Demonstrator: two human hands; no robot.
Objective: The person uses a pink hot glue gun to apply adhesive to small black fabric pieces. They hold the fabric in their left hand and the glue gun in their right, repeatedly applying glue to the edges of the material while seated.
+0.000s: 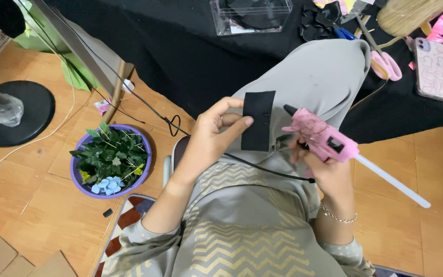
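Observation:
My left hand (pixel 216 134) pinches a black rectangular strip of fabric (pixel 258 121), held upright over my grey-clad knee (pixel 314 77). My right hand (pixel 324 166) grips a pink hot glue gun (pixel 321 136). Its dark nozzle points up-left, its tip close to the strip's right edge. A white glue stick (pixel 393 181) juts out behind the gun to the lower right. The gun's black cord (pixel 262 168) runs across my lap.
A purple bowl (pixel 144 169) of green leaves and blue flowers sits on the floor at left. A black-covered table (pixel 190 46) carries a clear plastic box (pixel 252 15), pink scissors (pixel 385 64), a phone (pixel 433 68) and black bows (pixel 319 23). A round black stand base (pixel 32 110) lies far left.

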